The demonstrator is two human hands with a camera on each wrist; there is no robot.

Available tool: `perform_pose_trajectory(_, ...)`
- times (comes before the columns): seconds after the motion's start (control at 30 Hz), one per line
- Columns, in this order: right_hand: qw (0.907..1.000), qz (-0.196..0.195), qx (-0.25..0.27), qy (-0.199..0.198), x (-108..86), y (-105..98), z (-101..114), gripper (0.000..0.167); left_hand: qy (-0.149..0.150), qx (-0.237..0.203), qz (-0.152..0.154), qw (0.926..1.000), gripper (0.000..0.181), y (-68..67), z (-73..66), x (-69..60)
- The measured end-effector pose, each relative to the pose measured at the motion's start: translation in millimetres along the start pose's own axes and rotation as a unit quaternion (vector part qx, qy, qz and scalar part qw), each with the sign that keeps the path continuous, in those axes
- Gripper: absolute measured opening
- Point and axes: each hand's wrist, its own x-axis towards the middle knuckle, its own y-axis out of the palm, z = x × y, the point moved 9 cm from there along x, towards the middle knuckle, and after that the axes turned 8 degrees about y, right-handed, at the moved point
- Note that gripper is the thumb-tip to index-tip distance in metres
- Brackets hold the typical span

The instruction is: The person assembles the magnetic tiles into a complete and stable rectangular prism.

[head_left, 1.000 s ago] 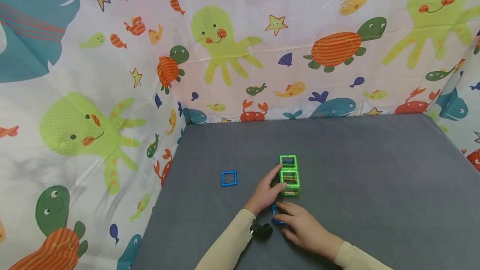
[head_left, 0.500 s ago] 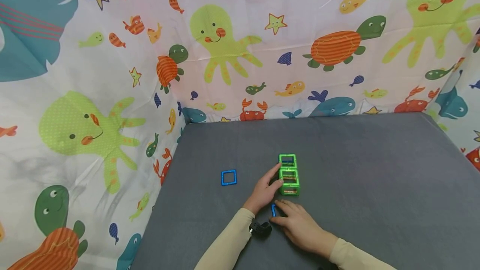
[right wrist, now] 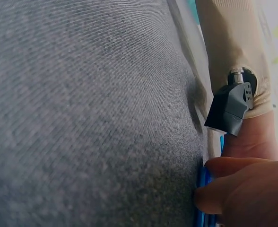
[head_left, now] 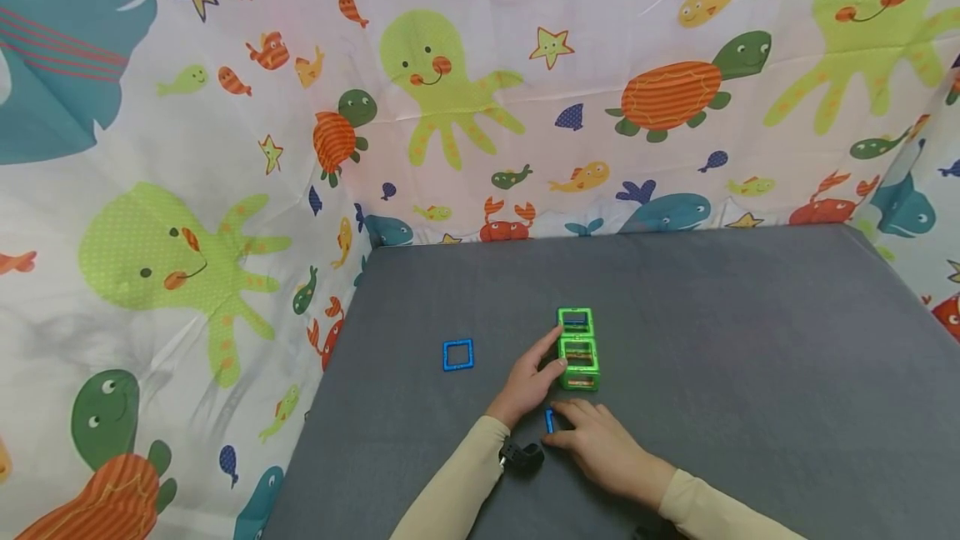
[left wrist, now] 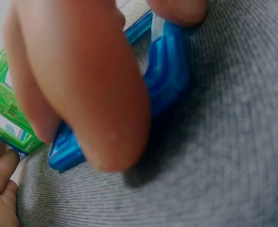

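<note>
In the head view my left hand point(head_left: 527, 382) reaches to a structure of green magnetic tiles point(head_left: 578, 378), its thumb and index finger touching the left side. The left wrist view shows its fingers low against the green structure point(left wrist: 9, 101). Just nearer, my right hand point(head_left: 603, 448) pinches a blue square magnetic tile point(head_left: 550, 421) between thumb and fingers. That tile stands on edge, and its open frame point(left wrist: 169, 71) shows partly behind the right fingers in the left wrist view. From the right wrist, only a thin blue strip of the tile point(right wrist: 204, 182) is visible.
Another blue square tile point(head_left: 458, 355) lies flat on the grey cloth point(head_left: 712, 340), left of the structure. A black wrist camera point(head_left: 522, 455) sits on the left wrist, close to the right hand. Cloth printed with sea animals point(head_left: 480, 190) walls the back and sides.
My right hand has turned the blue tile from a slanted face to edge-on in the head view, moving slightly left and then barely shifting. The left thumb has slid a little along the structure.
</note>
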Motion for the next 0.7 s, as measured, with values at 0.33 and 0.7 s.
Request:
perform_pose_trajectory(0.33, 0.9993, -0.029, -0.021, -0.008, -11.4, -9, -4, 0.029, 0.001, 0.007, -0.001, 1.0, 0.057, 0.6, 1.1, 0.8)
perform_pose_trajectory(0.7, 0.9995, -0.015, -0.023, 0.018, -27.9, -19, -25, 0.032, -0.001, 0.001, -0.005, 1.0, 0.057, -1.4, 1.5, 0.3)
